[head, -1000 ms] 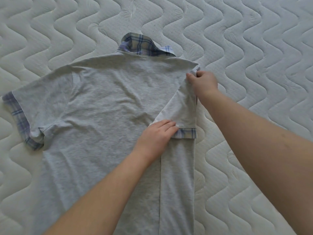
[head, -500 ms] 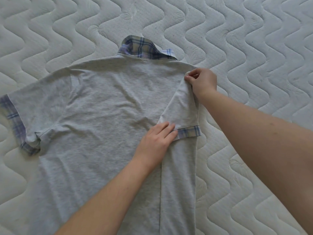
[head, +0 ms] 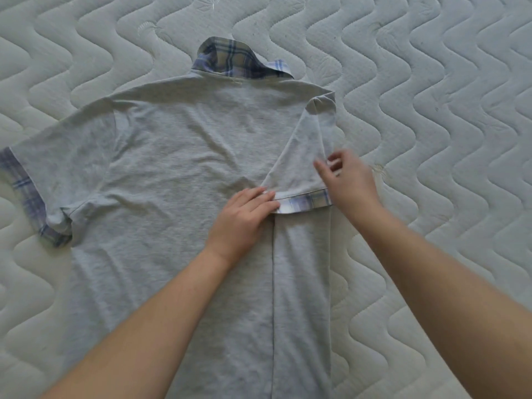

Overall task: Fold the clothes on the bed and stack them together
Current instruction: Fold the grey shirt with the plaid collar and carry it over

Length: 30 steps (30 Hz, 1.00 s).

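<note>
Right hand (head: 349,180) off shoulder, now down by folded sleeve (head: 299,165), fingers loose, blurred, gripping nothing. Left hand (head: 244,210) flat, fingers straight, pressing plaid cuff (head: 305,203). Grey shirt (head: 172,168) face-down mid-bed (head: 431,82), right side folded in.

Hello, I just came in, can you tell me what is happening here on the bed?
A person is folding a grey polo shirt that lies back-up on a quilted mattress. The shirt's right side and sleeve are already folded inward over the back. The left hand presses flat on the plaid cuff of that folded sleeve. The right hand is at the sleeve's outer edge, blurred, so its grip is unclear. The other sleeve is not yet folded.
</note>
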### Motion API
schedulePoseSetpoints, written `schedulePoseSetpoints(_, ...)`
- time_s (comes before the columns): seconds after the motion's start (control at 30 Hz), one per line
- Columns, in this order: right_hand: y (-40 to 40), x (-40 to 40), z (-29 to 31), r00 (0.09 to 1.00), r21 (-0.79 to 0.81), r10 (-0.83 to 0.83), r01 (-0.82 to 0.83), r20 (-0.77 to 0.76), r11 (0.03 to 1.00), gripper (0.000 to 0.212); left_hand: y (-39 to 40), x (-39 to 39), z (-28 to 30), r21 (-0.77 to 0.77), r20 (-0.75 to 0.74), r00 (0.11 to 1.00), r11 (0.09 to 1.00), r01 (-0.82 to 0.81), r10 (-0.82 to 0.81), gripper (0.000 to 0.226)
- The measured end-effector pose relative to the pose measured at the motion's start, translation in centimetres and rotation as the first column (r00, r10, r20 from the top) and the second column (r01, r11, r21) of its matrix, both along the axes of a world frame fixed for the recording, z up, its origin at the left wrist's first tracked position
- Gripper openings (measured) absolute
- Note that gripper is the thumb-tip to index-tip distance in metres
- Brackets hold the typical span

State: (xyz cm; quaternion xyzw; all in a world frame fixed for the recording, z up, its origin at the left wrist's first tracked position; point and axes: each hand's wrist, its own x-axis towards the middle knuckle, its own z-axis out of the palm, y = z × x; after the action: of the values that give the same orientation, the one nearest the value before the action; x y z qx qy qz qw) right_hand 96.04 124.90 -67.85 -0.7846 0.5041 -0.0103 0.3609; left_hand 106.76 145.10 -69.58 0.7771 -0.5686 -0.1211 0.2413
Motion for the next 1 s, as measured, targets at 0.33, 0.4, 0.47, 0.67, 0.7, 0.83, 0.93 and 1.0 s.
schedulePoseSetpoints(0.33, 2.4, -1.7, 0.3, 0.948, 0.352, -0.302, 0.249, 0.104, 0.902, 0.016, -0.2, 1.8, 1.4, -0.098, 0.161, 0.987, 0.995, 0.000, 0.016, 0.021)
schedulePoseSetpoints(0.4, 3.0, -1.4, 0.0, 0.936, 0.422, -0.335, 0.263, 0.105, 0.868, 0.018, 0.3, 2.0, 1.1, -0.097, 0.174, 0.985, 0.995, 0.001, 0.016, 0.025)
schedulePoseSetpoints(0.47, 3.3, -1.6, -0.4, 0.939, 0.446, -0.339, 0.279, 0.061, 0.851, 0.022, 0.7, 2.1, 0.7, -0.076, 0.186, 0.982, 0.997, 0.010, 0.004, 0.029)
schedulePoseSetpoints(0.67, 2.9, -2.7, -0.2, 0.984, 0.282, -0.149, 0.171, -0.096, 0.944, 0.037, 0.3, 1.5, 0.5, -0.028, 0.191, 0.981, 1.000, -0.008, 0.014, 0.023)
schedulePoseSetpoints(0.7, 2.7, -2.7, 0.1, 0.984, 0.198, -0.109, 0.136, -0.139, 0.971, 0.039, 0.2, 1.4, 0.7, -0.009, 0.193, 0.981, 1.000, -0.019, 0.021, 0.022)
schedulePoseSetpoints(0.83, 2.3, -1.0, 0.4, 0.997, -0.161, 0.053, -0.043, 0.056, 0.986, 0.029, -1.8, 0.3, 1.4, -0.016, 0.168, 0.971, 0.986, -0.168, 0.168, 0.025)
schedulePoseSetpoints(0.93, 2.0, 1.8, -0.5, 0.955, -0.317, 0.253, -0.195, 0.152, 0.928, 0.031, -4.7, -1.0, 0.7, 0.096, 0.143, 0.950, 0.952, -0.291, 0.276, 0.041)
schedulePoseSetpoints(1.0, 1.2, 3.6, -1.6, 0.931, -0.336, 0.346, -0.291, 0.116, 0.896, 0.040, -5.6, -1.7, -0.7, 0.269, 0.132, 0.950, 0.912, -0.310, 0.284, 0.064)
